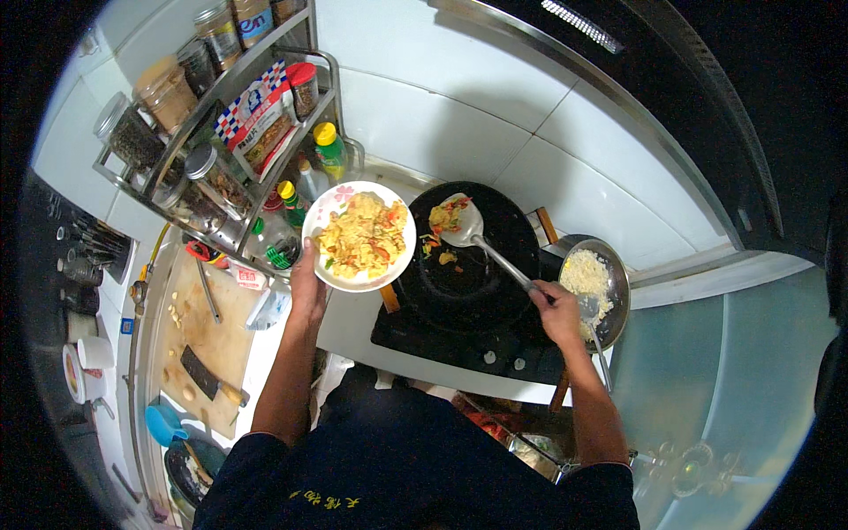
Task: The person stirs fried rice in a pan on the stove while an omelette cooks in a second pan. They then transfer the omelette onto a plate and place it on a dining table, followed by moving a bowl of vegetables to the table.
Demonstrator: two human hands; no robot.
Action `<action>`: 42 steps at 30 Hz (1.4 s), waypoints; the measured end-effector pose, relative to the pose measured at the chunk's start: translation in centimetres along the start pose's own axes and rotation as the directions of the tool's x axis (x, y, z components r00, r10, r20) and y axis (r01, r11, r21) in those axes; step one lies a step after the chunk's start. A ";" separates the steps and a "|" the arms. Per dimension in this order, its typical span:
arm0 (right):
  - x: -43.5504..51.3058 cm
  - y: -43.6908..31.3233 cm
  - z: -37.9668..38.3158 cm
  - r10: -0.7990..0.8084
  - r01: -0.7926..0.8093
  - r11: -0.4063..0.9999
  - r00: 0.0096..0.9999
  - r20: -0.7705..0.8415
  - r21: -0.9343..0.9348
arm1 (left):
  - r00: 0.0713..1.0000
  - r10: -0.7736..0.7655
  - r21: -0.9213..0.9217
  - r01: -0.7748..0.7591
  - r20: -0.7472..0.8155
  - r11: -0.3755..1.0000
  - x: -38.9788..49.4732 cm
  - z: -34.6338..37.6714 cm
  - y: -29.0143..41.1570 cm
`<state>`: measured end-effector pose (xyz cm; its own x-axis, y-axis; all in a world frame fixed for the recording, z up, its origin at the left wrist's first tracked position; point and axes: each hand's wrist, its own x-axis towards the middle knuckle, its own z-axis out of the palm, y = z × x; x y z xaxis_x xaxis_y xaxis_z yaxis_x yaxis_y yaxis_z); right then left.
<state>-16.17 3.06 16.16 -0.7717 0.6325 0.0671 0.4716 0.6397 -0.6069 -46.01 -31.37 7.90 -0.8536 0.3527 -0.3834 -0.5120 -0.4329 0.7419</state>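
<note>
My left hand [310, 281] grips the rim of a white plate [336, 193] with a pink flower pattern, held beside the wok's left edge. Scrambled egg [364, 232] with red and green bits is heaped on it. A metal turner [467, 228] is in my right hand [560, 310], its blade over the black wok [477, 291]. Some egg mixture [447, 215] sits on the blade's left part. A few scraps of food [448, 257] lie on the wok's surface. Under the wok is a black induction cooker [424, 344] with two knobs.
To the right stands a metal pan [619, 298] of rice [586, 273] with a spoon [599, 351] in it. A spice rack [265, 50] with jars and bottles is at upper left. A cleaver [199, 372] lies on the cutting board [225, 285]. Above hangs a range hood [636, 79].
</note>
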 end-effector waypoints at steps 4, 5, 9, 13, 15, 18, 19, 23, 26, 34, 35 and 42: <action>-0.1 -8.0 -5.5 -0.010 0.014 0.994 0.999 0.044 -0.107 | 0.999 -0.029 0.010 0.029 -0.016 1.000 -1.2 2.4 -0.2; -0.1 -9.7 -6.2 -0.069 0.077 0.983 0.996 0.052 -0.169 | 0.996 -0.060 0.107 0.067 -0.066 0.992 -1.5 2.7 -0.1; 0.8 -14.1 -5.6 -0.308 0.314 0.861 0.948 0.081 -0.401 | 0.996 -0.084 0.154 0.089 -0.039 0.984 -1.6 3.3 -1.2; 1.8 -16.8 -5.0 -0.490 0.449 0.712 0.868 0.076 -0.539 | 0.997 -0.078 0.111 0.081 -0.030 0.991 -2.7 4.8 -1.1; 2.0 -17.5 -5.5 -0.551 0.475 0.641 0.831 0.068 -0.603 | 0.995 -0.093 0.109 0.095 -0.024 0.989 -3.3 5.0 -0.9; 2.1 -17.4 -6.3 -0.638 0.504 0.575 0.769 0.032 -0.645 | 0.996 -0.094 0.109 0.092 0.009 0.990 -3.0 4.1 -1.6; 2.1 -17.3 -6.6 -0.656 0.507 0.558 0.754 0.024 -0.657 | 0.996 -0.089 0.107 0.088 -0.001 0.990 -2.9 4.0 -1.7; 1.8 -15.7 -7.4 -0.521 0.434 0.729 0.854 -0.016 -0.529 | 0.994 -0.093 0.141 0.100 -0.054 0.985 -3.3 4.0 -0.7; 1.9 -12.7 -7.9 -0.307 0.282 0.894 0.952 -0.015 -0.349 | 0.998 -0.034 0.101 0.040 -0.060 0.994 -3.2 3.3 -0.1; 2.4 -0.8 -4.0 0.259 -0.012 0.771 0.919 0.298 -0.636 | 0.990 0.035 0.053 -0.028 -0.138 0.998 -1.9 -0.4 1.8; 2.6 -0.3 -3.7 0.295 -0.005 0.753 0.896 0.331 -0.658 | 0.990 0.042 0.039 -0.037 -0.132 0.999 -2.0 -0.4 2.1; 5.3 1.2 4.2 0.241 -0.056 0.878 0.910 0.338 -0.476 | 0.989 0.056 0.030 -0.052 -0.136 0.998 -2.4 -0.5 2.7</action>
<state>-21.52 5.32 12.48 -0.7328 0.5821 -0.3524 0.6600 0.7341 -0.1596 -45.40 -33.77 10.57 -0.8859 0.2120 -0.4125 -0.4637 -0.4260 0.7769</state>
